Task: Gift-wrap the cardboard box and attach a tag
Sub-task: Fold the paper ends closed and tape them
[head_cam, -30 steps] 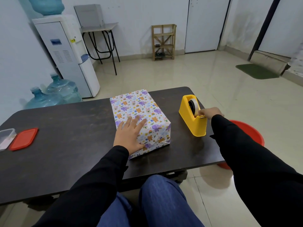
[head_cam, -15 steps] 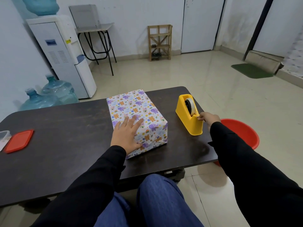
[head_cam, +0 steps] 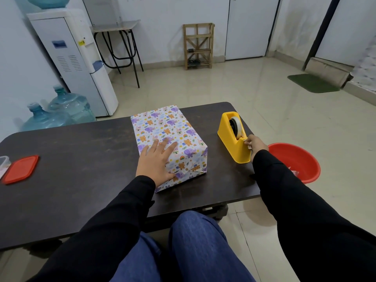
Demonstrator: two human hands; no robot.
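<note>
- We look across a pale tiled floor (head_cam: 223, 88) that runs back to white walls. A green mat (head_cam: 313, 83) lies far right and a wooden rack (head_cam: 198, 45) stands at the back wall.
- A dark table (head_cam: 81, 169) spans the foreground in front of our knees.
- A white water dispenser (head_cam: 75, 58) stands in the left corner, with two blue water jugs (head_cam: 61, 112) on the floor beside it.
- A red basin (head_cam: 295, 157) sits on the floor just past the table's right end.
- The gift-wrapped box (head_cam: 166, 129) lies near the table's middle, its paper printed with elephants and bears.
- A yellow tape dispenser (head_cam: 230, 139) stands right of the box, apart from it.
- A red lid (head_cam: 21, 168) lies near the table's left edge.
- Our left hand (head_cam: 155, 163) presses flat on the box's near top, fingers straight and slightly spread.
- Our right hand (head_cam: 256, 143) is at the dispenser's near end, fingers curled. We cannot tell whether they pinch tape.
</note>
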